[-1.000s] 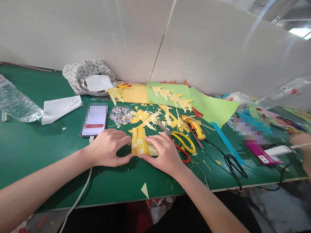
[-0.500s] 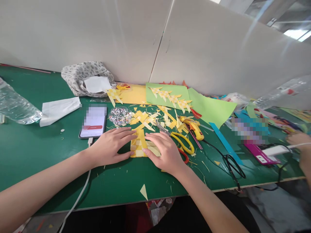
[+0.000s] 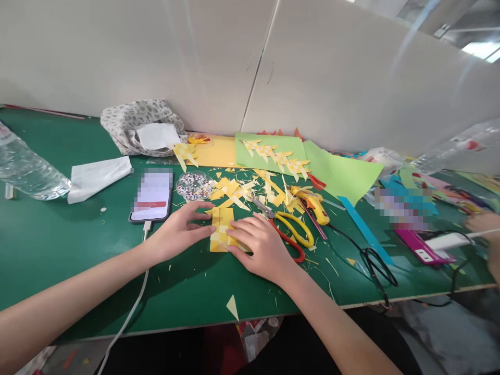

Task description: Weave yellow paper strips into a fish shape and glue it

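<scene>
A woven piece of yellow and cream paper strips (image 3: pixel 220 229) lies flat on the green table, a folded strip along its top half. My left hand (image 3: pixel 183 228) is at its left edge, fingers stretched and apart, fingertips touching or just beside the paper. My right hand (image 3: pixel 262 244) lies over its right side with fingers extended flat, hiding the strip ends beneath. Right behind that hand are scissors (image 3: pixel 295 228) with yellow and red handles. Cut paper scraps (image 3: pixel 234 191) are heaped beyond the woven piece.
A phone (image 3: pixel 151 195) with a white cable lies left, near a bead case (image 3: pixel 194 186) and water bottle (image 3: pixel 29 164). Finished paper fish (image 3: pixel 269 152) rest on green card. Rightward are a yellow glue gun (image 3: pixel 312 203), its black cord and another person's hand (image 3: pixel 484 224).
My left hand has drawn slightly back and its fingers have lifted from the paper's top. My right fingers have shifted a little, and more of the woven piece shows.
</scene>
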Available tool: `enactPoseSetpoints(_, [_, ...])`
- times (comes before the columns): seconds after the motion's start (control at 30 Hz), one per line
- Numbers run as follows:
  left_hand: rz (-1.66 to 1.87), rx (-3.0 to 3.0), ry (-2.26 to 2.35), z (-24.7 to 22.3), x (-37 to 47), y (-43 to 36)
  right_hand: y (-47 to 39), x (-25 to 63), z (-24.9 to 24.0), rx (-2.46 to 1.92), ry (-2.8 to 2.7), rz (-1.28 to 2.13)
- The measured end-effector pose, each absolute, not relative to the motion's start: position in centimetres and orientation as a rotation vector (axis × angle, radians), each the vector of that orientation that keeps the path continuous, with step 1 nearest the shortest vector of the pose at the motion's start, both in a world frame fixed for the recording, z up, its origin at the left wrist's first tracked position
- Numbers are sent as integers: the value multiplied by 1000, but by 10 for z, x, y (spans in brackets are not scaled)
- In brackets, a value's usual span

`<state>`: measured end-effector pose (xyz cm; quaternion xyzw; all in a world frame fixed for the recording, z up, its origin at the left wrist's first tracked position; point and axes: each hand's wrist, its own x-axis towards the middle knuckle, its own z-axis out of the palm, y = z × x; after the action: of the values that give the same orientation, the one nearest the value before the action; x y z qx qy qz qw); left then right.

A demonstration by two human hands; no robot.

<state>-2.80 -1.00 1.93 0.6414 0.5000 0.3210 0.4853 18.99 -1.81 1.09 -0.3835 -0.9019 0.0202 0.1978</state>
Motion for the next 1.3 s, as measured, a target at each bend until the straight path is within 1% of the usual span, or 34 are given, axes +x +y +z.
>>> enactPoseSetpoints(0.13, [780, 1112, 1159, 28, -29, -7, -18, 190, 11, -1079, -2521, 66])
enactPoseSetpoints(0.3, [799, 940, 1062, 30, -31, -3, -20, 190, 13, -1073, -2515, 91])
enactPoseSetpoints(0.43, [728, 1128, 1055, 22, -31, 1, -20, 190, 13, -1049, -2507, 74])
enactPoseSetpoints(0.67, [594, 1867, 1186, 12, -29, 1, -23, 186, 15, -1055, -2579, 128])
enactPoseSetpoints(0.8, [622, 2126, 1255, 10, -29, 1, -25, 185, 17, -990, -2606, 164])
enactPoseSetpoints(0.93, [645, 2135, 1265, 7, -28, 3, -26, 185, 17, -938, -2607, 179])
enactPoseSetpoints(1.07, [737, 1998, 1182, 5, -27, 1, -27, 183, 17, -939, -2566, 273])
enactPoseSetpoints(1.17, [779, 1865, 1142, 6, -27, -1, -26, 183, 16, -1004, -2359, 324])
enactPoseSetpoints(1.3, [766, 1683, 1156, 6, -26, -3, -19, 189, 13, -1259, -2026, 346])
